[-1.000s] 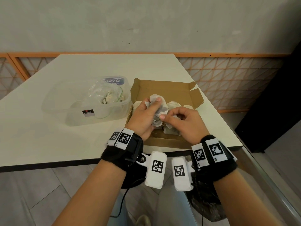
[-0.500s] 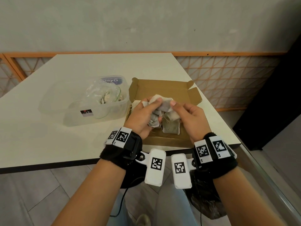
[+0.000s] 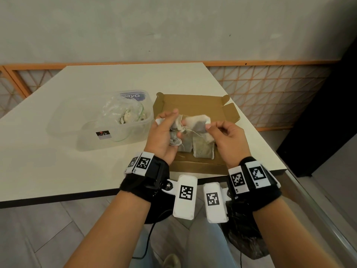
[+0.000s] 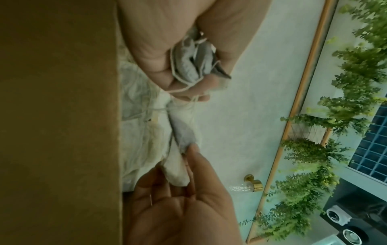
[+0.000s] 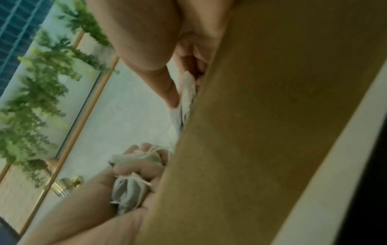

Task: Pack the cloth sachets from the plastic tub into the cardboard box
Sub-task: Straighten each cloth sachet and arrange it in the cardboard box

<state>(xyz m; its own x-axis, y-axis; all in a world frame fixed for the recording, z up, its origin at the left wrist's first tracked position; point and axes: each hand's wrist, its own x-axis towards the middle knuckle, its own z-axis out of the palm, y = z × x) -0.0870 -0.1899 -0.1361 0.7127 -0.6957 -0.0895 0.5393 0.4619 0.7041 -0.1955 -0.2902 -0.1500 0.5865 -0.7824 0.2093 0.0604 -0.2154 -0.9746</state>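
Both hands hover over the open cardboard box. My left hand grips a bunch of grey-white cloth sachets with tangled strings. My right hand pinches the corner of one pale sachet, stretched out from the bunch. Two flat sachets lie in the box below the hands. The clear plastic tub stands left of the box, with a crumpled plastic bag and a few sachets inside.
The white table ends just in front of the box, and its right edge runs close beside the box. An orange lattice railing and a grey wall lie behind. A dark bag sits on the floor below.
The hands have drawn apart: my right hand has pulled one sachet rightward out of the bunch that my left hand holds. Both hands now sit slightly higher above the box.
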